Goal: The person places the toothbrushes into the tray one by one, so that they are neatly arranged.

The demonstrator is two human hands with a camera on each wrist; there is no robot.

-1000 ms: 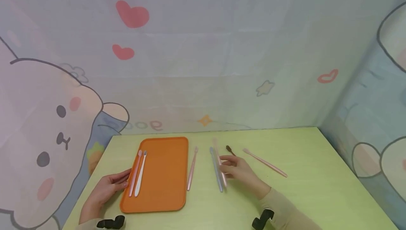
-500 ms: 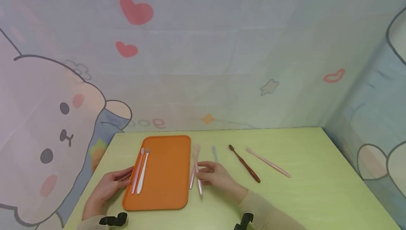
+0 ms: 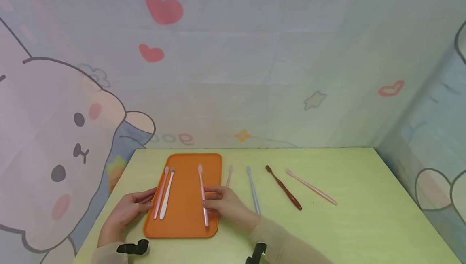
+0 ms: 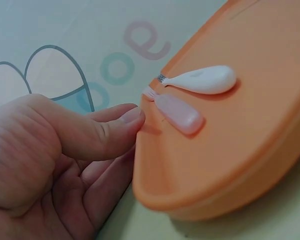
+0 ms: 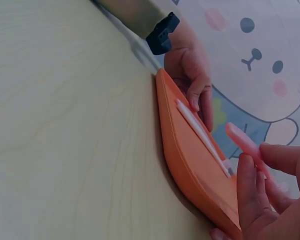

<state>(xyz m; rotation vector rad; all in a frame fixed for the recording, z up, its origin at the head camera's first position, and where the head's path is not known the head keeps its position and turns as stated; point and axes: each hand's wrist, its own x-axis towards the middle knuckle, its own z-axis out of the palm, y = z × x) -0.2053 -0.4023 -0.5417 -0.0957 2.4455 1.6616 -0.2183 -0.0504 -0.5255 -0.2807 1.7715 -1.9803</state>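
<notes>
A person's right hand [image 3: 231, 207] held a pink toothbrush [image 3: 202, 181] above an orange tray [image 3: 185, 215], near its right edge, thumb and fingers clamped on the handle. The left hand [image 3: 127, 213] pinched the tray's left edge between thumb and fingers. Along that edge lay 2 others, a rosy brush [image 3: 161, 193] and a white brush [image 3: 167, 195]. Beyond the tray's right edge, 4 more dotted the desk [image 3: 364, 191]: a pale brush [image 3: 229, 177], partly hidden by the right hand, a blue brush [image 3: 253, 191], a brown brush [image 3: 283, 187] and, nearest the desk's right edge, a slim brush [image 3: 312, 187]. The step appeared to be placing; the next move seemed to call for lowering the toothbrush flat, then parting the fingers.
</notes>
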